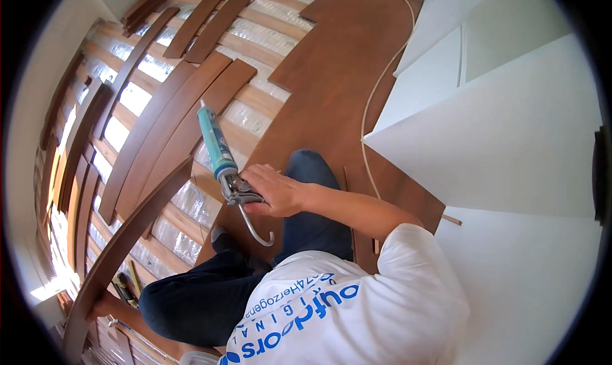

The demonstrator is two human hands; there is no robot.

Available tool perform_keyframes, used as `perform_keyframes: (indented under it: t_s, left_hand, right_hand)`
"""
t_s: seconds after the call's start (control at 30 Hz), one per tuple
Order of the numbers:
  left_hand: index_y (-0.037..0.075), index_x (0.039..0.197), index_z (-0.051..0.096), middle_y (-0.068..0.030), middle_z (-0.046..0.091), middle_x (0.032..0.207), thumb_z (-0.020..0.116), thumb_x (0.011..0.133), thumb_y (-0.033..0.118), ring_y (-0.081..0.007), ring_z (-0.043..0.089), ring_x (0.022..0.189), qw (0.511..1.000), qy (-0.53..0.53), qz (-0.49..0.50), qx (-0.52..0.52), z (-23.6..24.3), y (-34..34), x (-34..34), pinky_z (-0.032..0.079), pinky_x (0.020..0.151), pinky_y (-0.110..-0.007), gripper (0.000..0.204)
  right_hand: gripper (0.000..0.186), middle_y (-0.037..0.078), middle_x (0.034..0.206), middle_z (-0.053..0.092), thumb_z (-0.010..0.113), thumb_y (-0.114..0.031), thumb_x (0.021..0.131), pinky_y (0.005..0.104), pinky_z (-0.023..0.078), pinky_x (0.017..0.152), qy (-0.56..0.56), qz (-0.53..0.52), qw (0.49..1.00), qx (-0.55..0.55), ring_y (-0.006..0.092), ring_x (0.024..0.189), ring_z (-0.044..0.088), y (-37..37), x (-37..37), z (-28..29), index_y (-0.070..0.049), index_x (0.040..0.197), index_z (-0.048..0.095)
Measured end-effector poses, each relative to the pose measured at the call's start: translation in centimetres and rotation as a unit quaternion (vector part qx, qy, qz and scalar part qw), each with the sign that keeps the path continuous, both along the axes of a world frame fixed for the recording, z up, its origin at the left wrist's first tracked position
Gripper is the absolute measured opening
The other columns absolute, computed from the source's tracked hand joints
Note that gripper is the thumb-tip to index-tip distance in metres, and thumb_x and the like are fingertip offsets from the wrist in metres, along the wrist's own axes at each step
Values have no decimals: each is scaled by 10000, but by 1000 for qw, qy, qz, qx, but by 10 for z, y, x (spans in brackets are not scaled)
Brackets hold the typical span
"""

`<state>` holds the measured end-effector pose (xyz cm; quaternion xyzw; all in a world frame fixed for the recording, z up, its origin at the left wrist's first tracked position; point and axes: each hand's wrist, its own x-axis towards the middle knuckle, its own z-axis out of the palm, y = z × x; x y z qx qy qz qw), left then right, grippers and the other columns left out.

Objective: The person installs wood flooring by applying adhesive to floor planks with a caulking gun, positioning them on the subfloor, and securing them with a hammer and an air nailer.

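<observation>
White shirt sleeve and dark trousers fill the lower view, and from them the right hand reaches out, fingers wrapped around the metal grip of a caulking gun. Its teal cartridge runs lengthwise up and slightly left, nozzle toward the loose brown floorboards. The left hand grips a long curved board at the lower left.
</observation>
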<state>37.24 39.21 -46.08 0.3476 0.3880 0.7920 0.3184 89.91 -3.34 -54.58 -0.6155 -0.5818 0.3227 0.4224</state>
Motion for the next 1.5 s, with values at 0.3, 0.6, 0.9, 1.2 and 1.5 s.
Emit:
perform_keyframes:
  t_s: [0.3, 0.6, 0.9, 1.2, 1.5]
  left_hand:
    - [205, 1496, 542, -101, 590, 1477, 265, 920, 880, -364, 530, 1376, 999, 15, -26, 28, 2, 36, 10, 385, 1196, -602, 930]
    - [341, 1582, 392, 19, 446, 1590, 485, 964, 703, -243, 457, 1430, 984, 62, -154, 60, 24, 62, 33, 433, 1155, -582, 722]
    - [424, 1641, 286, 94, 347, 1666, 634, 1003, 568, -163, 407, 1466, 949, 58, -295, 96, 26, 115, 3, 468, 1126, -566, 740]
    - [321, 1606, 335, 10, 401, 1615, 535, 1025, 580, -222, 443, 1438, 968, 106, -219, 67, 38, 83, 43, 456, 1141, -564, 667]
    - [218, 1572, 383, -75, 455, 1565, 436, 1047, 591, -280, 478, 1411, 966, 153, -201, 56, 39, 69, 89, 444, 1156, -562, 646]
  right_hand:
    - [660, 146, 1203, 595, 840, -226, 732, 448, 395, 1076, -444, -235, 864, -8, 337, 1190, 569, -111, 135, -6, -18, 1293, 560]
    - [249, 38, 951, 569, 681, -162, 840, 361, 442, 924, -552, -73, 825, -99, 218, 957, 598, -244, 87, -12, -86, 1067, 611]
    - [238, 46, 1009, 596, 629, -144, 862, 344, 434, 963, -571, -22, 800, -186, 219, 1026, 585, -396, 28, -9, -83, 1092, 630]
    - [284, 78, 1109, 608, 612, -128, 886, 397, 394, 1110, -484, 8, 821, -302, 259, 1149, 574, -506, -75, 21, -79, 1165, 629]
    - [366, 114, 1234, 613, 580, -130, 914, 442, 370, 1132, -389, -196, 790, -431, 296, 1228, 555, -523, -230, -32, -64, 1271, 628]
